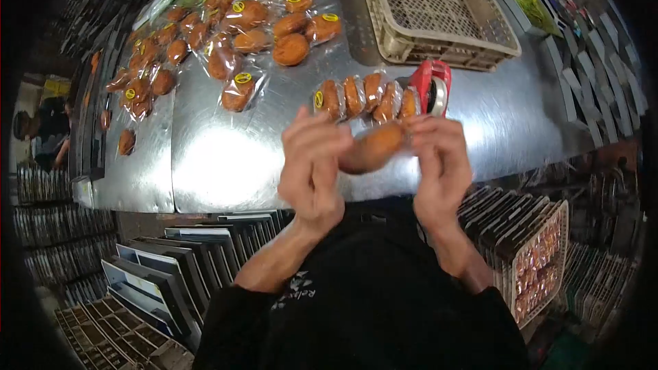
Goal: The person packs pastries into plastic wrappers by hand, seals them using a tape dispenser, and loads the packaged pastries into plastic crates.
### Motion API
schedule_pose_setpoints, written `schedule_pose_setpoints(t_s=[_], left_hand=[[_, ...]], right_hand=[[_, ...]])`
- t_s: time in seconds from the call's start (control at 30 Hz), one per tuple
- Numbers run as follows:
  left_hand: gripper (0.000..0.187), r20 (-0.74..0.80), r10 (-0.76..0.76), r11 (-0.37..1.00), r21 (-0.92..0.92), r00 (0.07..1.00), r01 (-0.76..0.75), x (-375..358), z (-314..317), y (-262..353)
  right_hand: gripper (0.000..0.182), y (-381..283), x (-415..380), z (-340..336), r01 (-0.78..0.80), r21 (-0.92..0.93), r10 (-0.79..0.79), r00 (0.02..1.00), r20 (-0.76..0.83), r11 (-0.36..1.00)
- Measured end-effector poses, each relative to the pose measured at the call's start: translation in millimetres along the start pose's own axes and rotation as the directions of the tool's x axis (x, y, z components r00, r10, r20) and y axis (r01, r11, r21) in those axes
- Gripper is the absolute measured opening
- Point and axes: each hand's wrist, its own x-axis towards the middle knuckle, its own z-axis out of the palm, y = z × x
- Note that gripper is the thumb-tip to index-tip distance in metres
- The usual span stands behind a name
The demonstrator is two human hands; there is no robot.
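My left hand [312, 168] and right hand [442, 168] face each other, near but apart, their fingers [312, 140] bent inward in a two-handed grip, slightly blurred. Below the grip, my left forearm [277, 257] slants up from the left; my right forearm [462, 253] rises more steeply from the right.

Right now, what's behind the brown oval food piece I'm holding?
Behind the brown oval food piece are brown pieces in clear plastic wrappers, with a red tape dispenser at right. What the held piece covers can't be seen.
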Motion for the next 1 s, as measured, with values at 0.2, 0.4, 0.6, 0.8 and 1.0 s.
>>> schedule_pose_setpoints(t_s=[0.2,0.4,0.6,0.8,1.0], left_hand=[[0.032,0.195,-0.574,0.740,-0.293,0.795,0.606,-1.6,8.4,-3.3],[0.024,0.231,-0.600,0.774,-0.074,0.766,0.629,5.4,8.7,-3.8],[0.024,0.296,-0.559,0.719,-0.291,0.774,0.631,-0.9,0.8,11.5],[0.020,0.137,-0.815,0.494,-0.346,0.563,0.798,4.6,-10.8,-1.2],[0.012,0.225,-0.260,0.928,-0.212,0.939,0.308,4.9,-37.8,-30.9]], right_hand=[[0.013,-7.0,-4.5,1.0,-0.304,0.245,0.340,0.933,-0.119,0.921],[0.017,-14.6,-11.3,24.7,-0.322,0.636,0.438,0.898,-0.028,0.702],[0.017,-11.2,-8.2,37.1,-0.207,0.311,0.253,0.961,-0.114,0.928],[0.036,-7.2,-11.3,64.7,-0.091,-0.136,0.113,0.980,0.162,0.987],[0.039,12.6,13.3,56.5,0.235,-0.204,-0.133,0.900,0.414,0.950]])
